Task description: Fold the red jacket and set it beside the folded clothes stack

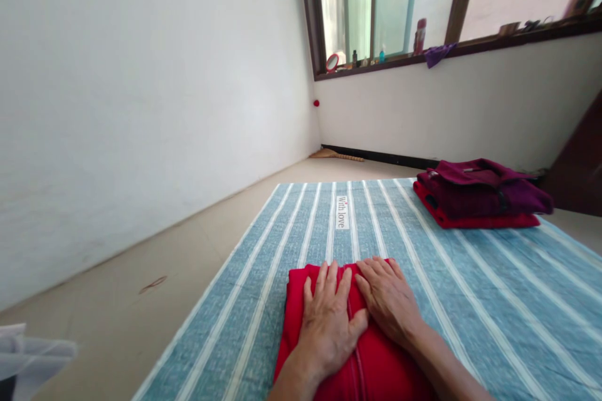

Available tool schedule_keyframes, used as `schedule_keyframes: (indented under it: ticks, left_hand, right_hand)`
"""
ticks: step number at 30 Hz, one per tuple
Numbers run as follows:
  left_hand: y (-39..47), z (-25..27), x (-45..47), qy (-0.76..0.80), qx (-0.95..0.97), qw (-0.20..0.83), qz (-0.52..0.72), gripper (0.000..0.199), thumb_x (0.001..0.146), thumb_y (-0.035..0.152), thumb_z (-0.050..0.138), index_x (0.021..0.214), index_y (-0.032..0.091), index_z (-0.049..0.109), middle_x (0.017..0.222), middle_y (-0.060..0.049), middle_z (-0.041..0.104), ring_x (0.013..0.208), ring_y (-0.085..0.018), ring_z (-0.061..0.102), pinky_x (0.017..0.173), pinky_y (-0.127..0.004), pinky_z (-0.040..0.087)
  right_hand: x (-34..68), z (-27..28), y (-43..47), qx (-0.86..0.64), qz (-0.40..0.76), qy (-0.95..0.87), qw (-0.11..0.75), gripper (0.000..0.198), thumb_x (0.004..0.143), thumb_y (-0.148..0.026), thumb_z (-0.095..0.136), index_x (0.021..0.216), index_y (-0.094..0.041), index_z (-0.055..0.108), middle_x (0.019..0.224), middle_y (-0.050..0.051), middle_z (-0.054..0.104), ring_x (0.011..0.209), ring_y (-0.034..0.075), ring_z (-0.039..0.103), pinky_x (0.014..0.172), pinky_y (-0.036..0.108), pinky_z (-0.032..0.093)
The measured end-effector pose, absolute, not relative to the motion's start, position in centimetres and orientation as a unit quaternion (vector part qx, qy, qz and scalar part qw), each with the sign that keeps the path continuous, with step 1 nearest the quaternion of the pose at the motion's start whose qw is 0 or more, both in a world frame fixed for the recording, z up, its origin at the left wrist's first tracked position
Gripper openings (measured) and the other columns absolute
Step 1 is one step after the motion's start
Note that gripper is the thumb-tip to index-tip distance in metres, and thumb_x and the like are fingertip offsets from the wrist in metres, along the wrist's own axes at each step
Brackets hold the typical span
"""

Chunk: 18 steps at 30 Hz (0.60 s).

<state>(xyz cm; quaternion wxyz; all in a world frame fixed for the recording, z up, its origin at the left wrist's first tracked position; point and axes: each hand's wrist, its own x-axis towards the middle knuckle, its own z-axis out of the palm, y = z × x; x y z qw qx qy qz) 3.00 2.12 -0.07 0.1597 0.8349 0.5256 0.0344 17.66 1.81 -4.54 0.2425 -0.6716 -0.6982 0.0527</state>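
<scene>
A folded red garment (pixel 355 369) with a seam or zip line down its middle lies on a table covered with a blue-and-white striped cloth (pixel 263 244). My left hand (pixel 327 313) rests flat on the garment's left half, fingers spread and pointing away from me. On the far right part of it lies my right hand (pixel 388 291), palm down with the fingers stretched out. Both hands touch the red fabric and grip nothing. The garment's near end runs out of the bottom of the view.
A stack of folded purple clothes (pixel 484 188) on a red piece (pixel 493 221) sits at the back right. Bottles and a small round mirror (pixel 332 62) line the window sill, with a purple cloth (pixel 438 55) hanging over. A broom (pixel 336 154) lies in the corner.
</scene>
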Motion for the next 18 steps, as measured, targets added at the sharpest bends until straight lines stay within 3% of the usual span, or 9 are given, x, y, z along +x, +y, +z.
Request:
schedule_keyframes:
  ticks: [10, 14, 18]
  left_hand:
    - [2.5, -0.7, 2.8, 0.522, 0.834, 0.174, 0.049, 0.070, 0.077, 0.043, 0.052, 0.142, 0.024, 0.036, 0.152, -0.010, 0.022, 0.141, -0.033, 0.011, 0.111, -0.060, 0.007]
    - [2.8, -0.5, 1.7, 0.502, 0.836, 0.181, 0.128, 0.066, 0.078, 0.044, 0.054, 0.138, 0.019, 0.043, 0.148, -0.012, 0.034, 0.138, -0.031, 0.025, 0.112, -0.056, 0.017]
    - [4.0, -0.4, -0.8, 0.515, 0.816, 0.117, 0.236, 0.052, 0.082, 0.039, 0.047, 0.127, 0.015, 0.054, 0.142, -0.013, 0.045, 0.134, -0.027, 0.035, 0.112, -0.050, 0.022]
  right_hand:
    - [17.2, -4.6, 1.9, -0.667, 0.058, -0.695, 0.261, 0.034, 0.095, -0.029, 0.034, 0.114, -0.025, 0.062, 0.122, 0.005, 0.061, 0.119, 0.024, 0.048, 0.108, 0.043, 0.016]
    - [17.3, -4.5, 1.9, -0.669, 0.050, -0.693, 0.265, 0.032, 0.095, -0.031, 0.034, 0.106, -0.026, 0.063, 0.120, 0.005, 0.062, 0.115, 0.024, 0.051, 0.106, 0.043, 0.020]
    - [17.7, -3.5, 2.1, -0.659, 0.062, -0.702, 0.263, 0.030, 0.095, -0.031, 0.034, 0.101, -0.025, 0.063, 0.109, 0.005, 0.065, 0.107, 0.022, 0.054, 0.102, 0.041, 0.023]
